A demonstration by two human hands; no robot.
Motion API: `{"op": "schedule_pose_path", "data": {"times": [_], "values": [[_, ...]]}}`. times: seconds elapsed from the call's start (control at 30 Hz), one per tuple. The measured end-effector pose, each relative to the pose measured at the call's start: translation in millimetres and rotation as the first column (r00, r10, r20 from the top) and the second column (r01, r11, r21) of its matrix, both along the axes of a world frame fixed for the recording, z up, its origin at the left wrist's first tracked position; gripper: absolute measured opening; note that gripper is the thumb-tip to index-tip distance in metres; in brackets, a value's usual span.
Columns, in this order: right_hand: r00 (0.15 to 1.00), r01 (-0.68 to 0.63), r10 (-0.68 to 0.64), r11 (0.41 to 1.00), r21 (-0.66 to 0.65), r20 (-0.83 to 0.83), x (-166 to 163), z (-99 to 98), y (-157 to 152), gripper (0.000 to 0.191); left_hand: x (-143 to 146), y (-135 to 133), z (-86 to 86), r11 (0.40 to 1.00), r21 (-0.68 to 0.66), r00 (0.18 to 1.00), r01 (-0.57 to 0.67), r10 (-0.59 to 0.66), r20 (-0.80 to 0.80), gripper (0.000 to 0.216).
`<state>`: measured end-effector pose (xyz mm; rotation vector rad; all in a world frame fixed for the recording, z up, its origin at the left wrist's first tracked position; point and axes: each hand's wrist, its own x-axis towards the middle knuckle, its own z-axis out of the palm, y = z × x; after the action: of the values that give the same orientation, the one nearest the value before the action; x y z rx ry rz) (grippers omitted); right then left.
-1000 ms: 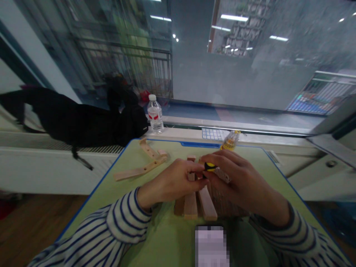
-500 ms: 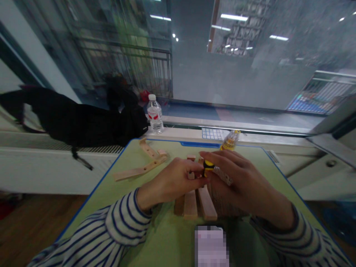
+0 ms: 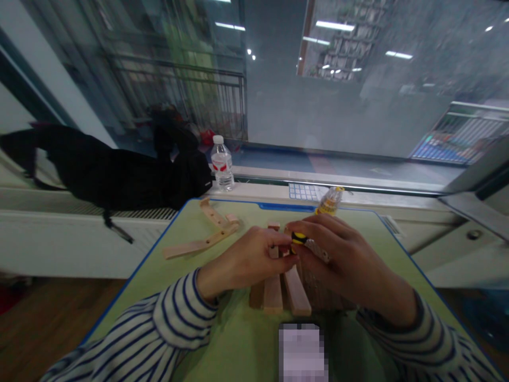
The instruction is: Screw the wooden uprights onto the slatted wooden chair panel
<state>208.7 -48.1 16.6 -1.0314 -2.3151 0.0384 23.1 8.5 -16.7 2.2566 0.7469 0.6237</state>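
My left hand rests on a set of wooden slats in the middle of the green table, its fingertips pinched at the top of the slats. My right hand is curled round a small tool with a yellow and black handle, held against the same spot. The fingertips of both hands meet there. What the left fingers pinch is too small to make out. The slats lie side by side, running away from me, partly hidden under both hands.
Loose curved wooden pieces lie at the table's far left. A small yellow-labelled bottle stands at the far edge. On the sill behind are a water bottle and a black bag. A blurred patch sits near me.
Both hands stay at the same spot on the slats. The right hand's fingers shift slightly with the yellow-handled tool; the slats have not moved.
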Motion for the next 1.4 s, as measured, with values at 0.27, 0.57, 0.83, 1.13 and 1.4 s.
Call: {"op": "schedule_pose_path", "data": {"times": [0.27, 0.57, 0.83, 1.13, 1.4], "values": [[1.000, 0.003, -0.003, 1.000, -0.006, 0.017, -1.7, 1.6, -2.3, 0.030, -0.7, -1.7, 5.7, 1.000, -0.009, 1.000, -0.005, 0.004, -0.019, 0.009], [1.000, -0.001, 0.001, 1.000, 0.012, 0.025, -1.4, -0.4, -2.3, 0.030, -0.2, -0.6, -2.1, 1.000, 0.010, 1.000, -0.001, 0.000, 0.019, 0.012], [1.000, 0.012, -0.012, 1.000, -0.002, 0.004, -2.3, -1.5, -0.1, 0.028, 0.6, -0.3, -5.3, 1.000, -0.011, 0.999, 0.003, -0.002, 0.034, 0.008], [1.000, 0.006, -0.006, 1.000, 0.005, -0.002, -0.7, -2.4, 0.6, 0.029, 1.3, -0.6, -2.2, 1.000, -0.013, 0.998, -0.014, 0.015, 0.055, 0.007], [1.000, 0.016, -0.017, 1.000, 0.010, 0.023, -2.1, 0.2, -2.1, 0.040, -0.5, -0.1, -3.5, 0.999, -0.039, 0.998, -0.007, 0.010, 0.063, 0.011]]}}
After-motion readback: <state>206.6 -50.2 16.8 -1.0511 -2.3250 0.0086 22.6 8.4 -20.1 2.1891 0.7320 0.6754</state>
